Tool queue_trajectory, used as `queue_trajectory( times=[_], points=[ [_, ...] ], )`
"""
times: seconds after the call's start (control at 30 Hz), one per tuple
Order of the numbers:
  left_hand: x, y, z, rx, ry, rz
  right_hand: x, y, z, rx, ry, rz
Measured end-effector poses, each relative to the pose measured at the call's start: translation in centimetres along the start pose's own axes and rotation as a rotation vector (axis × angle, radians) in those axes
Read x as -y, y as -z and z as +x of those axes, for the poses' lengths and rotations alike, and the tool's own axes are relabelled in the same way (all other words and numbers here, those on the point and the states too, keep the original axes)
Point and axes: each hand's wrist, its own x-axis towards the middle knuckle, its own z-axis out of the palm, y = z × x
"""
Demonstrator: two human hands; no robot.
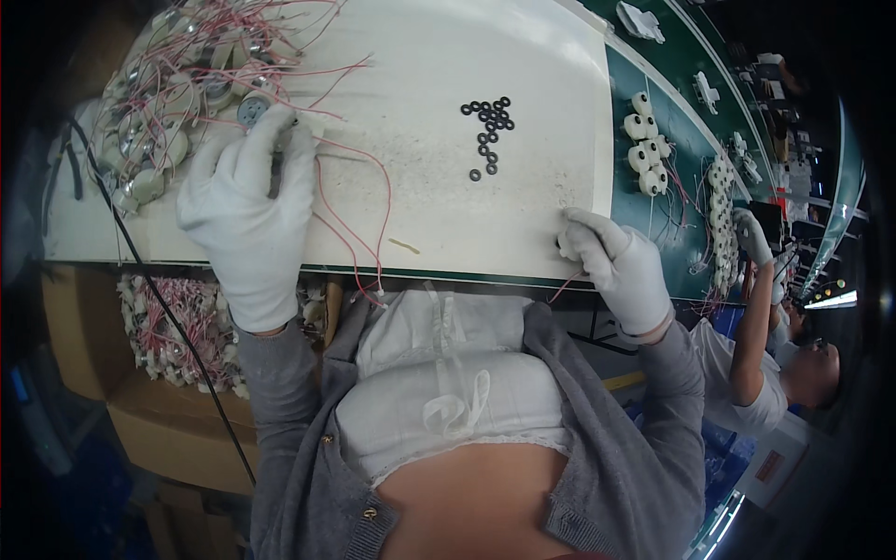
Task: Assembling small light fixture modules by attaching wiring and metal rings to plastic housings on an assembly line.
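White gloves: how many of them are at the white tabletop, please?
2. One is on the left hand, beside the pile of wired parts; the other is on the right hand, at the near edge of the tabletop.

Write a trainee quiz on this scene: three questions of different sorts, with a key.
1. Where are the black rings?
A in the cardboard box
B on the white table
C on the green mat

2. True or false: the left hand is nearer the wired pile than the right hand is.

3. Fill in the missing word: both hands wear white ____.

Key: 1 B; 2 true; 3 gloves.
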Motion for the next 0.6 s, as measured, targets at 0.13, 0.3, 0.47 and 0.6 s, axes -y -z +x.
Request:
queue_trajectory(
  times=[0.13,0.3,0.47,0.6],
  points=[
    [0.1,0.2,-0.2,0.013,-0.023,0.002,-1.7,0.5,-0.7,-0.109,-0.203,-0.059],
    [0.0,-0.2,-0.2,-0.082,-0.009,-0.043,-4.4,1.1,-1.3,-0.241,-0.120,-0.324],
    [0.0,-0.2,-0.3,-0.038,0.014,-0.040,-3.1,1.9,-1.5,-0.241,-0.239,-0.001],
    [0.4,-0.4,-0.4,-0.046,-0.002,-0.001,-2.5,1.0,-1.4,-0.214,-0.138,0.075]
  ],
)
